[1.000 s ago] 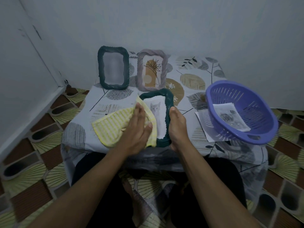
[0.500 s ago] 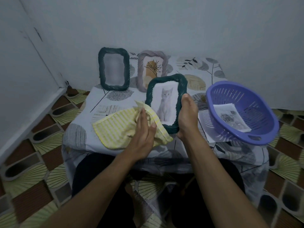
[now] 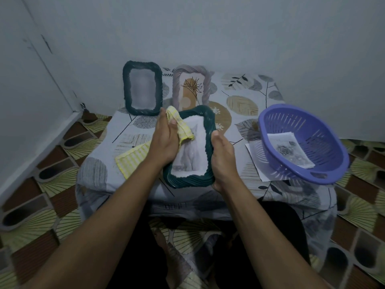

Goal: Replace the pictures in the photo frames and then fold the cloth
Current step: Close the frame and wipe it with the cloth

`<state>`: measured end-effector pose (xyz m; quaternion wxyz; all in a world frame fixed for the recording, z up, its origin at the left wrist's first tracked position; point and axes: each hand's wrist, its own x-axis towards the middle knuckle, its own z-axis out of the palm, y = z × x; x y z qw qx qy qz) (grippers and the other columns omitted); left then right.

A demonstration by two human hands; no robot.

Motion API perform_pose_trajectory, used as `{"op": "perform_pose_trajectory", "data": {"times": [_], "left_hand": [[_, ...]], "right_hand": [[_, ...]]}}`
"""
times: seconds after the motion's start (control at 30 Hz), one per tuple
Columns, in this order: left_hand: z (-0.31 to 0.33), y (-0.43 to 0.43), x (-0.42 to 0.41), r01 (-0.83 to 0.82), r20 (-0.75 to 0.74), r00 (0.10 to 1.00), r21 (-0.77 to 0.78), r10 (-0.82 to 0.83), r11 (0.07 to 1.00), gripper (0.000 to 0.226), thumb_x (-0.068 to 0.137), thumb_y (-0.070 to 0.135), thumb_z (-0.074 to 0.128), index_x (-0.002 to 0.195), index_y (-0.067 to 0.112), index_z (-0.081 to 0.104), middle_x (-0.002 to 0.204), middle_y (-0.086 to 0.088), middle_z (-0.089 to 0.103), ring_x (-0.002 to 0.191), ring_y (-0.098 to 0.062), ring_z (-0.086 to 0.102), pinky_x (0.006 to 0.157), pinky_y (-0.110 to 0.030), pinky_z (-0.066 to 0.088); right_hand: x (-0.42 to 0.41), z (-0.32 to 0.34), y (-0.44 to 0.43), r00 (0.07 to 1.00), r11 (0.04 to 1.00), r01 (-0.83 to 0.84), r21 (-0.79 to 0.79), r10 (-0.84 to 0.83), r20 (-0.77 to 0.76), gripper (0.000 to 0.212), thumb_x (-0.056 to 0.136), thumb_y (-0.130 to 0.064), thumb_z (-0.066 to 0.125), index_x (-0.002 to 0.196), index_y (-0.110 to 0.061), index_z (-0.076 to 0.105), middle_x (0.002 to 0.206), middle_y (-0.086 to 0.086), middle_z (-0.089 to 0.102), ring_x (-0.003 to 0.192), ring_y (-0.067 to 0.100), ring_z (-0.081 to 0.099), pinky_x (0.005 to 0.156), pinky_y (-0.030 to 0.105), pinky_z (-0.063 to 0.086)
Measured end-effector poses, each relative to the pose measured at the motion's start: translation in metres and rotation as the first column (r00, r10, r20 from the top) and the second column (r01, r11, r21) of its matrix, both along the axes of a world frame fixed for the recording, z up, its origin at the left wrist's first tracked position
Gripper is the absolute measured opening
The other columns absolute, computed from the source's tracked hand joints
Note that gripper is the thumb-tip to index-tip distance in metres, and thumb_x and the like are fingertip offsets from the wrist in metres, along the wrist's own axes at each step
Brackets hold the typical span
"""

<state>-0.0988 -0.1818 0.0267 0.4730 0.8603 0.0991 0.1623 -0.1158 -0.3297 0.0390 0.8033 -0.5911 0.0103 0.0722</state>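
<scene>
Fingers of my left hand [image 3: 166,140] pinch the limp cloth [image 3: 133,159] against the green frame [image 3: 191,181], tilted at the near edge of the surface [image 3: 239,84]; those of my right hand [image 3: 223,157] curl round its stiff rim; the face is probably fragile, so the rim is where to hold.

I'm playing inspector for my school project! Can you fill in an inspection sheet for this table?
Surface: table under a leaf-print cover.
Job's things: cat frame held tilted up; yellow cloth partly over its top left corner; green frame and grey frame stand at the back.
Clutter: purple basket holding a rose print, on a paper sheet.
Hands: left hand grips the yellow cloth against the cat frame; right hand grips the frame's right edge.
Cables: nothing seen.
Surroundings: plain wall, patterned floor.
</scene>
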Motion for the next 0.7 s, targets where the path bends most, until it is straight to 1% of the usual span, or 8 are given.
{"op": "perform_pose_trajectory", "data": {"times": [0.2, 0.27, 0.3, 0.37, 0.43, 0.5, 0.63, 0.7], "left_hand": [[-0.022, -0.024, -0.030, 0.046, -0.123, 0.990, -0.118, -0.061, 0.992, 0.064, 0.105, 0.048, 0.022, 0.160, 0.022, 0.003, 0.157, -0.015, 0.035, 0.139, -0.030, 0.041, 0.114, -0.038, 0.032], [-0.026, -0.034, -0.042, 0.071, -0.113, 0.990, -0.140, -0.087, 0.988, 0.061, 0.106, 0.042, 0.024, 0.160, 0.020, 0.003, 0.148, 0.005, 0.044, 0.123, 0.008, 0.048, 0.100, -0.012, 0.030], [-0.028, -0.036, -0.046, 0.088, -0.110, 0.988, -0.143, -0.104, 0.986, 0.060, 0.107, 0.038, 0.025, 0.159, 0.019, 0.002, 0.139, 0.012, 0.045, 0.101, 0.028, 0.045, 0.086, -0.002, 0.028], [-0.031, -0.037, -0.049, 0.104, -0.114, 0.986, -0.157, -0.123, 0.982, 0.060, 0.108, 0.035, 0.026, 0.159, 0.019, -0.001, 0.148, 0.003, 0.037, 0.080, 0.035, 0.040, 0.074, 0.006, 0.027], [-0.030, -0.032, -0.046, 0.114, -0.074, 0.990, -0.103, -0.121, 0.988, 0.062, 0.107, 0.038, 0.025, 0.159, 0.022, -0.003, 0.164, -0.004, 0.017, 0.121, 0.021, 0.037, 0.095, -0.001, 0.025], [-0.024, -0.023, -0.038, 0.112, -0.048, 0.992, -0.034, -0.113, 0.993, 0.061, 0.107, 0.038, 0.024, 0.159, 0.021, -0.003, 0.166, -0.001, 0.007, 0.149, -0.006, 0.016, 0.114, -0.016, 0.014], [-0.008, -0.001, -0.009, 0.002, -0.040, 0.999, 0.007, -0.002, 1.000, 0.057, 0.108, 0.038, 0.023, 0.158, 0.014, 0.014, 0.161, -0.010, 0.028, 0.147, -0.026, 0.028, 0.118, -0.033, 0.022], [-0.005, 0.005, -0.001, -0.018, -0.029, 0.999, 0.002, 0.018, 1.000, 0.053, 0.108, 0.040, 0.023, 0.150, 0.010, 0.032, 0.148, -0.011, 0.046, 0.135, -0.028, 0.043, 0.109, -0.034, 0.034]], "right_hand": [[0.012, 0.007, -0.001, 0.987, 0.985, 0.162, 0.063, -0.162, 0.000, 0.032, 0.109, -0.022, 0.036, 0.117, -0.008, 0.063, 0.113, 0.012, 0.072, 0.109, 0.032, 0.068, 0.098, 0.052, 0.052], [0.018, 0.006, -0.004, 0.978, 0.975, 0.209, 0.073, -0.210, -0.001, 0.035, 0.109, -0.024, 0.036, 0.122, -0.004, 0.062, 0.117, 0.014, 0.071, 0.110, 0.032, 0.067, 0.099, 0.056, 0.051], [0.019, 0.006, -0.005, 0.975, 0.972, 0.223, 0.076, -0.223, -0.006, 0.036, 0.109, -0.025, 0.036, 0.124, -0.004, 0.061, 0.118, 0.014, 0.071, 0.110, 0.032, 0.068, 0.099, 0.056, 0.051], [0.021, 0.003, -0.007, 0.976, 0.972, 0.218, 0.086, -0.218, -0.010, 0.035, 0.109, -0.024, 0.035, 0.122, -0.005, 0.062, 0.115, 0.013, 0.072, 0.107, 0.030, 0.069, 0.097, 0.053, 0.053], [0.020, 0.002, -0.009, 0.985, 0.982, 0.170, 0.088, -0.170, -0.009, 0.033, 0.110, -0.023, 0.034, 0.117, -0.008, 0.063, 0.108, 0.010, 0.074, 0.100, 0.028, 0.070, 0.090, 0.045, 0.057], [0.016, 0.000, -0.008, 0.995, 0.992, 0.103, 0.070, -0.103, -0.012, 0.032, 0.109, -0.024, 0.035, 0.112, -0.009, 0.063, 0.100, 0.007, 0.075, 0.094, 0.026, 0.071, 0.083, 0.040, 0.059], [0.004, -0.008, -0.003, 1.000, 0.999, 0.003, 0.032, -0.002, -0.013, 0.032, 0.109, -0.023, 0.036, 0.110, -0.010, 0.065, 0.105, 0.013, 0.074, 0.100, 0.033, 0.070, 0.088, 0.045, 0.058], [0.001, -0.011, 0.000, 1.000, 0.999, -0.020, 0.025, 0.020, -0.008, 0.031, 0.109, -0.023, 0.037, 0.110, -0.010, 0.066, 0.112, 0.018, 0.072, 0.108, 0.038, 0.067, 0.095, 0.052, 0.054]]}}
